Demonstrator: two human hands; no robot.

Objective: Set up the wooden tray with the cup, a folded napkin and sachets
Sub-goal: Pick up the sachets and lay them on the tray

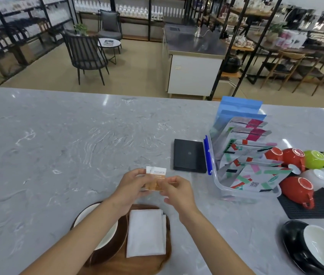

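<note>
Small orange-and-white sachets (156, 178) are held up above the counter between both hands. My left hand (132, 185) pinches them from the left, and my right hand (177, 190) pinches them from the right. Below the hands lies the wooden tray (168, 249) at the counter's near edge. On it a folded white napkin (146, 233) lies at the right. The cup (105, 235), white inside with a dark outside, sits at the tray's left, mostly hidden by my left forearm.
A clear plastic box (244, 192) with a blue lid holds several patterned pouches at the right. Beside it lies a black flat scale (189, 155). Red, green and white cups stand on a black mat (320, 209). A black cup and saucer (314, 247) sits at bottom right.
</note>
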